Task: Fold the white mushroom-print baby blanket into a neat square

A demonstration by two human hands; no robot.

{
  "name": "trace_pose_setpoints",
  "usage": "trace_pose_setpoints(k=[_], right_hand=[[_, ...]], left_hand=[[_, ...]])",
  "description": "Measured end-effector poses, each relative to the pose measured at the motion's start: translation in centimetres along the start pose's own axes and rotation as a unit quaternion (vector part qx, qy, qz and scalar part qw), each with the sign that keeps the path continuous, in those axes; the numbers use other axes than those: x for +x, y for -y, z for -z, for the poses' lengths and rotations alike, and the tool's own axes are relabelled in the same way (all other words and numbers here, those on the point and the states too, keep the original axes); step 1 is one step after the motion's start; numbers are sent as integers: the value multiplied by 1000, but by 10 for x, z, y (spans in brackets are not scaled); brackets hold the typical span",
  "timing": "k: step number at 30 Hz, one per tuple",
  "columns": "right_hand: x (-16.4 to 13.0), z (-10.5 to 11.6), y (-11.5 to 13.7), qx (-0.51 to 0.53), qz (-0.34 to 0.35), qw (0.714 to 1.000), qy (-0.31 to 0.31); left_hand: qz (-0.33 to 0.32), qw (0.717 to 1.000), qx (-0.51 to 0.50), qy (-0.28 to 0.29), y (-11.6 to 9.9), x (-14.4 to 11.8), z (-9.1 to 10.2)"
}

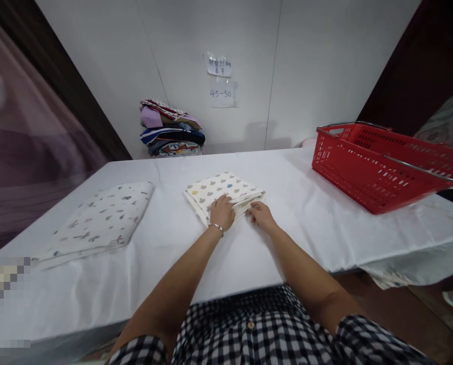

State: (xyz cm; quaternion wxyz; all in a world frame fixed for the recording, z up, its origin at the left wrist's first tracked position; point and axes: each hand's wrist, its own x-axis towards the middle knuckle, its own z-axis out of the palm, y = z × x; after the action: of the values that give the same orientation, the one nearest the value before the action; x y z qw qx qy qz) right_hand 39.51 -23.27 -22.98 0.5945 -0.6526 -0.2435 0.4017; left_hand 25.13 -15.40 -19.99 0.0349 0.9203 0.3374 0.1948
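A folded cloth [222, 193], cream with small coloured prints, lies near the middle of the white table [310, 213]. The left hand [222, 212], a bangle at its wrist, rests palm-down on the cloth's near edge, fingers curled over the fold. The right hand [262, 213] is just beside it, fingertips pinching the cloth's near right corner. A second folded sheet [101, 222], white with grey prints, lies well apart to the left. A red basket [378, 165] stands at the right end of the table. A pile of folded fabrics [172, 129] sits against the back wall beneath two paper notes [221, 81].
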Motion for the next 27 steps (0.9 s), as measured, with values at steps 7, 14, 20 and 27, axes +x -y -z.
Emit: trace_pose_setpoints(k=[7,14,20,27], right_hand=[[-7,1,8,48,-64,996,45],[-8,0,11,77,-74,993,45],[-7,2,10,95,-70,992,53],[-6,5,7,108,-61,989,80]], left_hand=[[-6,1000,-12,-4,1,-3,-4],[-21,1000,2,-15,0,-5,-8],[-37,999,33,15,-4,-1,-5],[-65,988,118,80,-17,7,4]])
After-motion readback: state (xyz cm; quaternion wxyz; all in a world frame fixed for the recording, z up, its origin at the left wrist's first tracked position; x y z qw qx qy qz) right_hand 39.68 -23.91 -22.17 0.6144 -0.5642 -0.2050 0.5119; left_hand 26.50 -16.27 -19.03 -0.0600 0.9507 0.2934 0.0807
